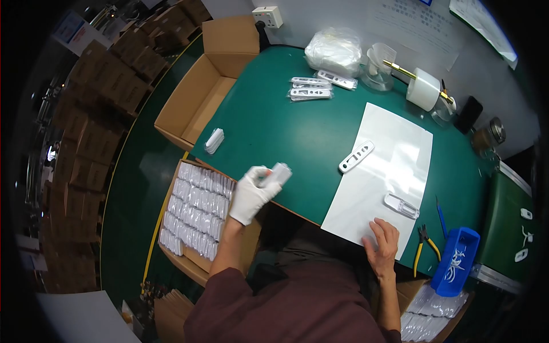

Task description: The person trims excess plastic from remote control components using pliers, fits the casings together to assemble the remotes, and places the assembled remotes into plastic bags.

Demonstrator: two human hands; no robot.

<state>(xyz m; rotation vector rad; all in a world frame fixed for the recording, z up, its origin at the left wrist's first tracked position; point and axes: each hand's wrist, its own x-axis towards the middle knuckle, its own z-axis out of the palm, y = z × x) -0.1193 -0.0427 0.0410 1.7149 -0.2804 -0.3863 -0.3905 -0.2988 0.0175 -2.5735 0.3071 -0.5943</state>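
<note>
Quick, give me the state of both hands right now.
Left hand: gloved, closed on a pale plastic piece.
Right hand: bare, open, holding nothing visible, at the white sheet.

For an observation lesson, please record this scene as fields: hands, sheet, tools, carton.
Left hand: white-gloved, holding a small white piece
Right hand: bare, holding nothing, at the near edge of the white sheet
Sheet: on the green table, bearing a white device
Tools: yellow-handled cutters beside a blue tray
Carton: rows of white pieces
</note>
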